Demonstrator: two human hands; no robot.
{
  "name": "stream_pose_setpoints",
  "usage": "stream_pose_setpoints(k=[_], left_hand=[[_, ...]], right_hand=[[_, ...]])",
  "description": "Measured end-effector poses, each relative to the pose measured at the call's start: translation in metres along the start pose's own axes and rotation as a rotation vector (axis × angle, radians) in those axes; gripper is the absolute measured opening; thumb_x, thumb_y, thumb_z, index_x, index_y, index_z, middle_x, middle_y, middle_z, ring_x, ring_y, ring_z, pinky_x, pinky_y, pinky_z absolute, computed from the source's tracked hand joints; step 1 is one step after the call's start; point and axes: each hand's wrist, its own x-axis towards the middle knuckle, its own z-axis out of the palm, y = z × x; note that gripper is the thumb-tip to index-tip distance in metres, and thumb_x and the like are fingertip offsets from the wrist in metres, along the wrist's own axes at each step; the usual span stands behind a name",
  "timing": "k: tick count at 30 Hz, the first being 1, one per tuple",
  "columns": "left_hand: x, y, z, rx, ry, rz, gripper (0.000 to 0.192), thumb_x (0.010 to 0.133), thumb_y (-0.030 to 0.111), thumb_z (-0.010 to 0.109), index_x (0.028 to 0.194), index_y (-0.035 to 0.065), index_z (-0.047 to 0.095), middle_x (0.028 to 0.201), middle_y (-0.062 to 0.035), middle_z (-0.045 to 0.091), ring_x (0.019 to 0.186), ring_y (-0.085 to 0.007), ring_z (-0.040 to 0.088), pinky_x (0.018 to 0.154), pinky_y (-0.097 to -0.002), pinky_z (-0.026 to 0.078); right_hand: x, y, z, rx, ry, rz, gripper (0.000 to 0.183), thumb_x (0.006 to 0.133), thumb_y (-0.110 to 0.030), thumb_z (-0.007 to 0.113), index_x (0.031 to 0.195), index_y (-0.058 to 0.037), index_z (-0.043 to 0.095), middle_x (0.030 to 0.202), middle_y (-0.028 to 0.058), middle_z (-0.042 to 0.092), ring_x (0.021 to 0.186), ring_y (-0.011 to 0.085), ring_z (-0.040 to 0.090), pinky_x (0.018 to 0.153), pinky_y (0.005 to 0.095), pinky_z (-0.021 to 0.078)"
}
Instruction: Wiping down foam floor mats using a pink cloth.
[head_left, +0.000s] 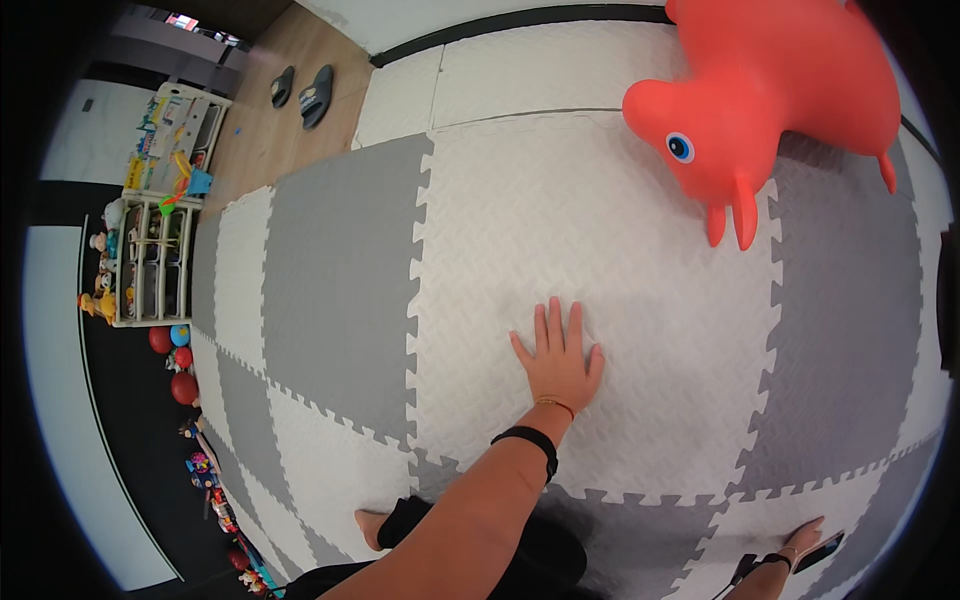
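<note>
My left hand (561, 366) lies palm down with fingers spread on a white interlocking foam mat tile (600, 247). A thin bracelet (556, 406) and a black band (534, 442) circle that arm. My right hand (805, 534) is at the lower right, low over or on the mat, with its fingers partly hidden. A dark flat device, perhaps a phone (820, 553), is beside its wrist; whether the hand touches it cannot be told. Beyond my left hand, at the upper right, stands a red inflatable animal toy (750, 112) with a blue eye.
Grey tiles (337, 277) alternate with white ones. Two dark slippers (316, 97) sit on the wood floor. Storage racks with toys (154, 259) and several balls (184, 388) line the left side. My bare foot (369, 529) and black trousers (551, 555) are at the bottom.
</note>
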Motion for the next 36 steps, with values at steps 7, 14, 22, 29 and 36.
stream_pose_setpoints(k=[7,14,22,29,36], left_hand=[[0.003,0.017,0.004,-0.062,-0.013,0.009,0.063,0.086,0.033,0.046,0.143,0.0121,0.03,0.151,-0.0169,0.02,0.139,-0.0363,0.017,0.105,-0.0659,0.004],[0.002,0.007,0.01,0.037,0.048,0.019,0.062,0.086,0.03,0.046,0.143,0.0109,0.029,0.152,-0.016,0.02,0.14,-0.0337,0.015,0.107,-0.0629,0.003],[0.0,0.013,0.008,0.007,0.051,-0.017,0.063,0.085,0.03,0.045,0.143,0.012,0.031,0.152,-0.014,0.02,0.141,-0.0325,0.015,0.107,-0.0624,0.001],[-0.001,0.01,0.011,0.045,0.043,-0.025,0.063,0.084,0.028,0.046,0.143,0.012,0.031,0.152,-0.0146,0.02,0.14,-0.0334,0.016,0.107,-0.0627,0.004],[0.001,0.012,0.01,0.065,0.005,-0.014,0.062,0.086,0.029,0.044,0.144,0.0132,0.028,0.152,-0.0134,0.018,0.14,-0.0335,0.015,0.106,-0.0649,0.006]], right_hand=[[0.046,0.08,-0.067,-0.086,0.049,-0.043,0.087,0.08,-0.057,0.059,0.13,0.0113,0.042,0.12,0.0281,0.056,0.109,0.0421,0.055,0.095,0.041,0.0435],[0.02,0.135,-0.037,0.308,-0.149,0.26,0.106,0.069,-0.072,0.06,0.122,0.018,0.045,0.114,0.0283,0.058,0.105,0.0389,0.057,0.091,0.0399,0.046],[0.02,0.107,-0.041,0.46,-0.238,0.207,0.09,0.067,-0.069,0.067,0.098,0.0151,0.057,0.093,0.0173,0.062,0.081,0.0252,0.057,0.076,0.0331,0.0465],[-0.028,0.071,-0.056,0.516,-0.114,0.273,0.073,0.072,-0.058,0.07,0.087,0.0128,0.061,0.083,0.0141,0.063,0.075,0.0218,0.057,0.07,0.0328,0.0463],[-0.127,0.067,-0.079,0.473,-0.251,0.107,0.06,0.08,-0.044,0.069,0.098,0.0114,0.056,0.085,0.0132,0.061,0.074,0.0188,0.056,0.07,0.0327,0.0469]])
